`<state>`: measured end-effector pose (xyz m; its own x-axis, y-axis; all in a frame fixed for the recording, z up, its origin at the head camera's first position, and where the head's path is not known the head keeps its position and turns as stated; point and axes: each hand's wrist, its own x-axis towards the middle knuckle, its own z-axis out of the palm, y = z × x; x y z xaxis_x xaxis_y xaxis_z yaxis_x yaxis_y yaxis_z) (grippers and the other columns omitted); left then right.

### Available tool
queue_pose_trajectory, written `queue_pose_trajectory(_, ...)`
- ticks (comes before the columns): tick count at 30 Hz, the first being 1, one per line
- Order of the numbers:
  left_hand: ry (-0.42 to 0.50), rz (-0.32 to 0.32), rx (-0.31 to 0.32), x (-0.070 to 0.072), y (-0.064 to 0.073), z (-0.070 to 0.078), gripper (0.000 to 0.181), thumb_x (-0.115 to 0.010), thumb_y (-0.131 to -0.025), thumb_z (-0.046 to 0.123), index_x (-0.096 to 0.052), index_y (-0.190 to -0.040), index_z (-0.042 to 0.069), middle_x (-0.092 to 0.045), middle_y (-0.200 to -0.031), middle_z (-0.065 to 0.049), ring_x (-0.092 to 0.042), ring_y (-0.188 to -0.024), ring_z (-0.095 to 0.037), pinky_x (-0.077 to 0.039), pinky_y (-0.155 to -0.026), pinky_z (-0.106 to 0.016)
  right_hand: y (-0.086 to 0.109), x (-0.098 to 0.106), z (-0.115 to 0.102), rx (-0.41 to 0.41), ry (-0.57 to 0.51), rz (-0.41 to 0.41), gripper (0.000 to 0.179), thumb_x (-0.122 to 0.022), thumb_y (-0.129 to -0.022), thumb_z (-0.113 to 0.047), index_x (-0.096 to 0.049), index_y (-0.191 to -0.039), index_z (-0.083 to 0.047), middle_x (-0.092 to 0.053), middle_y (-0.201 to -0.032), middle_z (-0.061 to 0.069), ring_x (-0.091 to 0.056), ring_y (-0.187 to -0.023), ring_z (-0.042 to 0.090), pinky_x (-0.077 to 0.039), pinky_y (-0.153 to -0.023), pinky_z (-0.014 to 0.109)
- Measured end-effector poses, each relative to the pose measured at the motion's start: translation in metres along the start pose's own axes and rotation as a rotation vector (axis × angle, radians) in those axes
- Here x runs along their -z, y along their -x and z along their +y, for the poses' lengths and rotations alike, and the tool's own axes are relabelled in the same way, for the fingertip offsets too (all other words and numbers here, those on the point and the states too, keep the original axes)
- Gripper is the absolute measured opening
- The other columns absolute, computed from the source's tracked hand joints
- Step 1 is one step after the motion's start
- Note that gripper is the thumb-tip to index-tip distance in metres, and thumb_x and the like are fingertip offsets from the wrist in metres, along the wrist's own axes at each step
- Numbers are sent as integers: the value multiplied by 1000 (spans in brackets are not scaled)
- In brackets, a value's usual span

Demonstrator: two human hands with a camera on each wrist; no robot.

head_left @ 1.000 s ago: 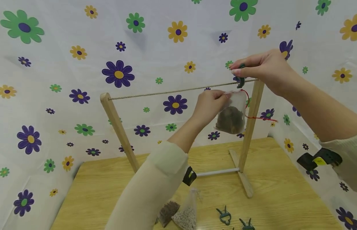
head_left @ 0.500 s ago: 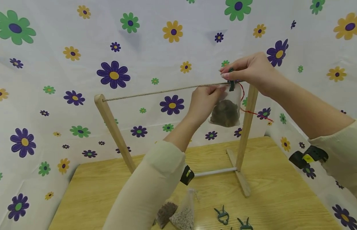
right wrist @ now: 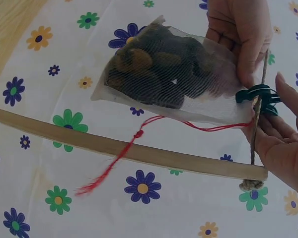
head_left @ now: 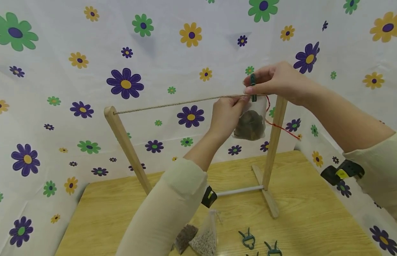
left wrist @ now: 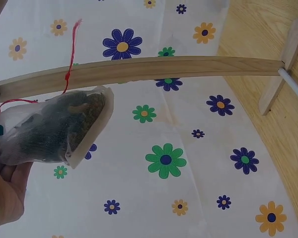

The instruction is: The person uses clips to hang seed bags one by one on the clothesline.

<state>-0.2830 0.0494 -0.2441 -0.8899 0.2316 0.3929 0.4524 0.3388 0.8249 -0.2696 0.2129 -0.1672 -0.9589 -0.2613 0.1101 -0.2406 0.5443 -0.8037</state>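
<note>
My left hand [head_left: 225, 115] pinches the top edge of a sheer mesh drawstring bag [head_left: 249, 124], just under the twine [head_left: 173, 104]. Dark, brownish lumps fill the bag's lower part, seen closer in the right wrist view. A red drawstring [head_left: 283, 128] trails from its upper right corner. My right hand [head_left: 286, 81] holds a dark green plastic clip [right wrist: 253, 94] between thumb and fingers. The clip sits across the twine and the bag's top edge. In the left wrist view the clip is mostly cut off at the frame's edge.
The twine runs between two wooden posts [head_left: 275, 142] of a stand, joined low by a white rod [head_left: 240, 191]. On the wooden table [head_left: 313, 199] lie a bag of brown bits [head_left: 185, 237], a bag of pale grains [head_left: 205, 241] and several green clips [head_left: 248, 240]. Flowered cloth hangs behind.
The bag has risen to the twine in my left hand. My right hand has brought the clip left and down onto the twine and bag edge. The head view has shifted slightly.
</note>
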Motion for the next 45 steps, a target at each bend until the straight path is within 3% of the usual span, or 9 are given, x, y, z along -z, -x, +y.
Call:
queue_pose_trajectory(3,2,6,23,0,0,-1,27,-56,-96,28,-72,-93,7,-68,-90,-3,-58,-82,-11,-50,-75,-21,0,4,-4,-22,30,-78,48,-75,-82,-28,-60,-120,-2,-65,-114,4,-57,-105,16,-44,-98,33)
queue_pose_trajectory(6,17,-10,39,0,0,-2,28,-57,-96,29,-73,-98,7,-70,-93,-2,-60,-84,-11,-50,-77,-21,0,4,-8,-33,49,-92,56,-76,-81,-26,-55,-126,-1,-62,-120,10,-56,-111,21,-41,-102,39)
queue_pose_trajectory(12,1,-83,30,2,1,-8,27,-56,-96,30,-72,-107,12,-69,-100,1,-58,-88,-9,-47,-78,-20,10,4,-16,-28,169,4,72,-75,-82,-30,-43,-138,2,-49,-138,20,-47,-127,33,-35,-105,50)
queue_pose_trajectory(22,-95,-169,46,7,8,-19,34,-56,-94,39,-71,-110,12,-71,-105,1,-59,-91,-10,-48,-78,-24,33,5,-21,-54,317,107,64,-72,-80,-48,-60,-125,-4,-61,-124,18,-51,-117,35,-40,-97,57)
queue_pose_trajectory(27,-172,-259,73,14,20,-38,41,-56,-93,45,-68,-117,14,-70,-109,2,-62,-98,-10,-49,-85,-28,41,5,-14,-84,371,33,65,-70,-79,-53,-62,-123,-7,-62,-122,17,-52,-115,36,-40,-95,60)
queue_pose_trajectory(36,-270,-379,132,22,53,-79,51,-58,-91,47,-61,-127,11,-64,-123,-3,-62,-110,-17,-50,-91,-33,45,-11,17,-77,405,-96,53,-71,-83,-43,-66,-116,-2,-68,-109,16,-62,-102,33,-48,-88,54)
queue_pose_trajectory(41,-262,-366,184,30,70,-94,53,-60,-90,46,-56,-132,13,-59,-131,-1,-59,-114,-17,-48,-94,-35,48,-24,41,-77,395,-173,51,-73,-82,-41,-68,-112,0,-71,-101,14,-67,-96,30,-51,-84,50)
queue_pose_trajectory(45,-207,-368,206,36,90,-104,52,-62,-90,42,-57,-131,11,-59,-130,-4,-60,-113,-19,-49,-93,-35,50,-37,59,-72,371,-306,46,-72,-83,-37,-69,-107,1,-72,-98,12,-67,-90,25,-54,-81,44)
